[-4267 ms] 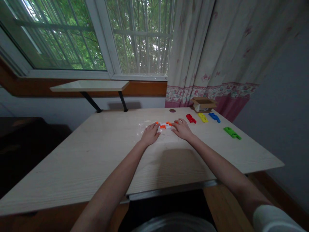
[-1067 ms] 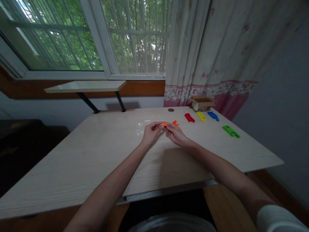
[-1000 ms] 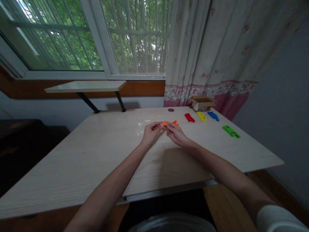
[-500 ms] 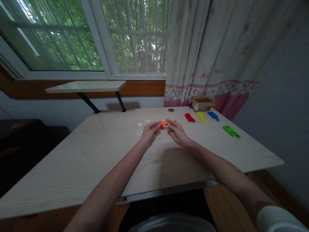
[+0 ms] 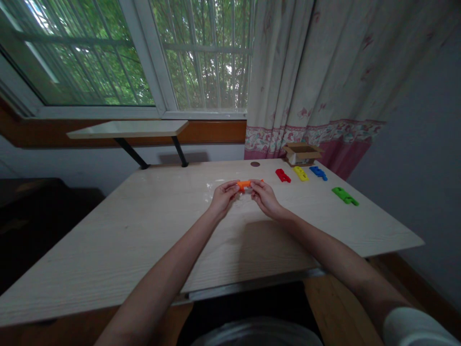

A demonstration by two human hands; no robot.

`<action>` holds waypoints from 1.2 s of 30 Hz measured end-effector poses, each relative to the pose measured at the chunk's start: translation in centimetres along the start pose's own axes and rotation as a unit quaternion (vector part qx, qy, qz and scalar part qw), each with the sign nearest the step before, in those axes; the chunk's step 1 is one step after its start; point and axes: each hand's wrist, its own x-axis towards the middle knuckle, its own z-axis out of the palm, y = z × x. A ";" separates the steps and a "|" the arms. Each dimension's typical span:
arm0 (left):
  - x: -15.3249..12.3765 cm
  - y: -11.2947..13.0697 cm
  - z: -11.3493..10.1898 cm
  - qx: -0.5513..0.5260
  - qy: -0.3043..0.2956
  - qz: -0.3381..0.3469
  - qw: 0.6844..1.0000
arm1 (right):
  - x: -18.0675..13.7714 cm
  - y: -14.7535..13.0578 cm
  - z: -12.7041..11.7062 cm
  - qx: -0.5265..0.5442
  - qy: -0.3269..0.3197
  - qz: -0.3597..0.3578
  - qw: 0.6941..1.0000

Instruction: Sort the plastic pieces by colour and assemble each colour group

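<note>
Between my two hands is a small orange plastic piece, held just over the table at its middle. The thumb and fingers of my left hand pinch its left end. My right hand grips it from the right, and a bit of orange shows past those fingers. Its full shape is hidden by my fingertips. Farther right lie a red plastic piece, a yellow one, a blue one and a green one, all flat on the table.
The pale wooden table stretches out before me. An open cardboard box stands at its back right, near the curtain. A round brown disc marks the back edge. A small raised shelf on dark legs rises at the back left.
The orange piece has tilted slightly between my fingers, so more of its lower part faces me as one shape. My hands stay almost in place; the pieces on the table have not moved.
</note>
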 end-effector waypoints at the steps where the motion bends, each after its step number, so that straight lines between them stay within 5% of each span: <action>1: 0.0 0.0 0.0 0.005 0.001 0.001 1.000 | 0.0 0.0 0.0 -0.009 0.001 -0.004 1.000; 11: -0.1 0.3 0.1 0.028 0.010 0.014 0.999 | 0.5 0.5 -0.5 -0.102 -0.003 -0.066 0.993; 36: -0.9 1.6 1.1 0.080 -0.002 0.043 0.996 | 0.1 0.5 -0.5 -0.157 -0.035 -0.086 0.983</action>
